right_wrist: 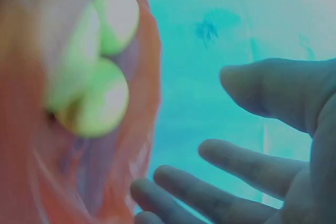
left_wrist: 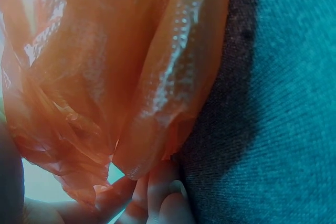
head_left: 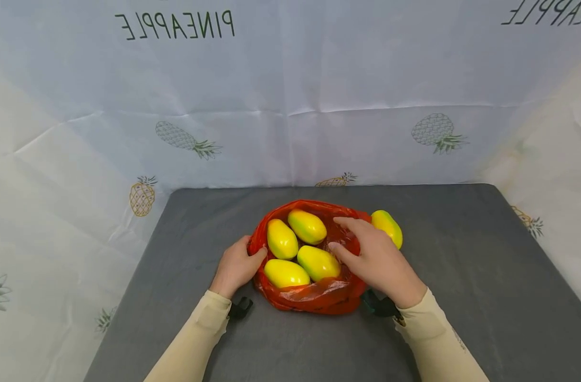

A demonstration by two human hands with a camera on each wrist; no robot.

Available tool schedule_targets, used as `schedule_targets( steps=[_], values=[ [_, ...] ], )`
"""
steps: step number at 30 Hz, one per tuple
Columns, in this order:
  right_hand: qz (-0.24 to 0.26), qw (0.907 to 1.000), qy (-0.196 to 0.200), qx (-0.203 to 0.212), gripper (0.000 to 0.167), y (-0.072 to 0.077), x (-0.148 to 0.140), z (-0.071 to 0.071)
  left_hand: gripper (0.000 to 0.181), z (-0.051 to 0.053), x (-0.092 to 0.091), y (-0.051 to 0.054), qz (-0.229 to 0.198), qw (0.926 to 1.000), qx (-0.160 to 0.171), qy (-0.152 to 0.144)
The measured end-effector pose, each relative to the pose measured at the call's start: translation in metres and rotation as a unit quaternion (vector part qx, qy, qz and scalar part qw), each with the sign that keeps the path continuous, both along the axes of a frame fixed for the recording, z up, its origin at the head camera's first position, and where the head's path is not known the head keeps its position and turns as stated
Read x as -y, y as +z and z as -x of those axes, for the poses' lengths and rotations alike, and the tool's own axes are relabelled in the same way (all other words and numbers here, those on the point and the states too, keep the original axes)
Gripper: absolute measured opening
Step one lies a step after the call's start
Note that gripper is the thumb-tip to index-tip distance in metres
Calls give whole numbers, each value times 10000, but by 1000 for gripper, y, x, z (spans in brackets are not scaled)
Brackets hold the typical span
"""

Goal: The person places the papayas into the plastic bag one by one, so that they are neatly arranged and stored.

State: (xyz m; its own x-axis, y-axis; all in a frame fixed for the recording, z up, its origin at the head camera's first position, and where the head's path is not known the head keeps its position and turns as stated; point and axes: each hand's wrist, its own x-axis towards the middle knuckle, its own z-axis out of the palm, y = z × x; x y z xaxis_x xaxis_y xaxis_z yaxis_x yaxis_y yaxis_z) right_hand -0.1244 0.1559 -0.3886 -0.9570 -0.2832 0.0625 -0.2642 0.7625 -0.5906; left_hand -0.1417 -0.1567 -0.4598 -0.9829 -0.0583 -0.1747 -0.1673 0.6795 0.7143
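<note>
A red plastic bag (head_left: 309,303) lies with its mouth spread on the dark table, and several yellow-green mangoes (head_left: 282,240) rest inside it. My left hand (head_left: 237,267) pinches the bag's left rim, thumb on the inner side; in the left wrist view the fingers (left_wrist: 163,187) sit at the film's edge. Over the right part of the bag's mouth, my right hand (head_left: 383,260) is spread with nothing in it. The right wrist view shows its fingers (right_wrist: 210,192) apart, away from the mangoes. Another mango (head_left: 387,228) lies outside, just beyond the bag's right side, partly hidden by the right hand.
A dark grey cloth covers the table (head_left: 462,318). Behind and beside it hangs a white curtain (head_left: 290,69) printed with pineapples and lettering. A dark strap device (head_left: 240,307) is on the left wrist, another (head_left: 380,305) on the right.
</note>
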Motion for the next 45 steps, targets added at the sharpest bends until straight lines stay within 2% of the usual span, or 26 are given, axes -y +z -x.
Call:
schedule_targets(
  steps=[7,14,22,27,38,45],
  values=[
    [46,9978,-660,-67,60,7,-36,11,36,-1,1,-1,-18,10000,66,36],
    [33,9950,-999,33,66,-3,-64,23,35,0,0,0,2,9999,91,60],
    [-127,9924,-1148,419,74,-24,-72,36,35,-1,0,-1,3,9999,70,92],
    [-175,9915,-1195,492,75,-34,-76,42,35,0,0,-1,24,10000,7,61],
    [-258,9900,-1224,649,79,-48,-82,46,34,1,0,-3,44,10000,-37,38],
    [-280,9890,-1238,760,80,-52,-80,47,34,0,0,-3,31,10000,-16,31]
  ],
)
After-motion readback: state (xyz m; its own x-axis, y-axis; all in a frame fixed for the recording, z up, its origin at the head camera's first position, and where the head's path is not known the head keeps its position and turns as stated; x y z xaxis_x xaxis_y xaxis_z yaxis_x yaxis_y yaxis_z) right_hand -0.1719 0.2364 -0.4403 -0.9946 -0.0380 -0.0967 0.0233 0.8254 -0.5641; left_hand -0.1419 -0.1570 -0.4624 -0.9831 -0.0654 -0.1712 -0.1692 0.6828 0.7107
